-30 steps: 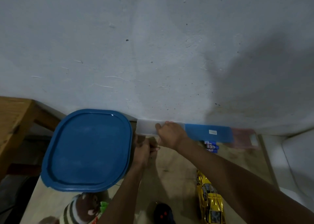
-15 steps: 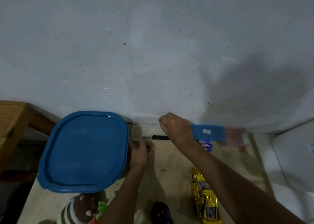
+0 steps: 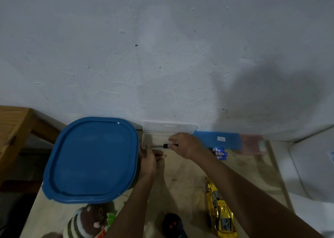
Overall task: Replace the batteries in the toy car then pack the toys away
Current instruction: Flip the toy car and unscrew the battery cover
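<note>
A clear plastic case point(image 3: 150, 137) lies open against the wall, its lid point(image 3: 169, 126) tipped back. My right hand point(image 3: 186, 145) pinches a black-handled screwdriver point(image 3: 162, 145) lying in the case. My left hand point(image 3: 149, 158) grips the case's front left edge. A pack of blue batteries point(image 3: 219, 153) lies just right of my right wrist. The gold toy car point(image 3: 218, 212) sits on the table point(image 3: 184, 180) near the front right. A dark remote control point(image 3: 172, 225) lies at the front centre.
A large blue-lidded storage box point(image 3: 92, 158) fills the left of the table. A striped plush toy point(image 3: 86, 221) sits at the front left. A blue case point(image 3: 216, 140) and a pink one point(image 3: 251, 143) line the wall. A wooden stool point(image 3: 14, 129) stands left; something white point(image 3: 310, 165) lies at the right.
The clear case's lid went from closed to tipped open against the wall. My right hand came off the lid and down onto the screwdriver inside.
</note>
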`<state>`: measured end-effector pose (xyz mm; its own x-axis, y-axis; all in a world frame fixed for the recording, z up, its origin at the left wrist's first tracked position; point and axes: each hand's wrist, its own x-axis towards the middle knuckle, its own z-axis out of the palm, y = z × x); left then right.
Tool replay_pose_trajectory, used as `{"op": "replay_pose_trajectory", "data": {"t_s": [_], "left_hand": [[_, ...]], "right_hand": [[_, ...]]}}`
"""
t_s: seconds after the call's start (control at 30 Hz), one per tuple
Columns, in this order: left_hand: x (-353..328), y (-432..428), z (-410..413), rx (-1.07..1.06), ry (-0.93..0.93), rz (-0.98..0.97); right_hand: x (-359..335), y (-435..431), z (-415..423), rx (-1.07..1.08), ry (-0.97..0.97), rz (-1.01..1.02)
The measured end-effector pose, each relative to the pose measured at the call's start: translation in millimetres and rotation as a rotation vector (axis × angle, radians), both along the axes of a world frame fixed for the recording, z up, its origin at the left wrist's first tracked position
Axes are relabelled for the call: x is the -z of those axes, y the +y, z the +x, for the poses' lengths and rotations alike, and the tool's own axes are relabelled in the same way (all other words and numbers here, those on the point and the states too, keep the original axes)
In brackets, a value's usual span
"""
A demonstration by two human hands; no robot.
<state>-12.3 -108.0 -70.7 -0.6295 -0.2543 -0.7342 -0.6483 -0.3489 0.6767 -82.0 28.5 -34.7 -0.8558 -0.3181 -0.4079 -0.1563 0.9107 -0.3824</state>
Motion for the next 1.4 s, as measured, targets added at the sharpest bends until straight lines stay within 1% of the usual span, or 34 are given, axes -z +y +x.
{"op": "replay_pose_trajectory", "data": {"t_s": [0.1,0.17,0.37,0.5,0.6,0.67,0.77,0.83,0.9,0.97,1.07,1.13,1.2,1.27,1.4], "left_hand": [[6.9,-2.4,-1.1,-0.038,0.007,-0.003],[7.5,-3.5,-1.8,-0.037,-0.010,0.018],[0.8,-1.2,-1.0,0.012,-0.036,0.087],[3.7,-1.8,-0.6,-0.007,-0.022,0.057],[5.6,-2.4,-2.4,-0.003,-0.022,0.064],[4.3,-2.7,-2.5,-0.006,-0.040,0.025],[4.5,-4.1,-3.1,-0.010,-0.057,0.007],[1.3,-3.1,-2.6,0.034,-0.061,-0.002],[-6.9,0.8,-1.3,0.066,-0.055,-0.063],[-16.4,7.7,1.7,0.038,-0.034,-0.139],[-36.2,30.0,18.2,0.032,0.008,-0.371],[-51.0,52.9,34.9,0.105,-0.019,-0.545],[-61.5,79.8,49.8,0.185,-0.082,-0.652],[-63.8,105.7,61.5,0.285,-0.088,-0.684],[-57.2,147.7,90.3,0.727,-0.036,-0.611]], "right_hand": [[-3.7,-4.9,-11.7,-0.105,-0.133,0.021],[-3.4,-8.1,-15.5,-0.150,-0.172,0.045],[-3.2,-6.9,-13.1,-0.179,-0.210,0.054],[-16.2,-2.8,-1.6,-0.156,-0.171,0.031],[-30.6,8.1,16.4,-0.054,-0.081,-0.052],[-41.1,18.7,36.0,0.027,-0.025,-0.137],[-52.9,39.7,73.0,0.191,0.010,-0.277],[-54.8,58.9,98.2,0.250,0.030,-0.300],[-53.2,82.6,122.3,0.324,0.056,-0.342],[-49.6,107.1,143.6,0.435,0.083,-0.393],[-36.8,143.1,167.2,0.612,0.079,-0.401],[-22.9,164.6,174.5,0.682,0.049,-0.402],[-5.0,183.0,175.8,0.687,0.025,-0.369],[15.2,196.6,173.1,0.655,0.025,-0.332],[41.4,208.3,163.9,0.656,0.026,-0.277]]}}
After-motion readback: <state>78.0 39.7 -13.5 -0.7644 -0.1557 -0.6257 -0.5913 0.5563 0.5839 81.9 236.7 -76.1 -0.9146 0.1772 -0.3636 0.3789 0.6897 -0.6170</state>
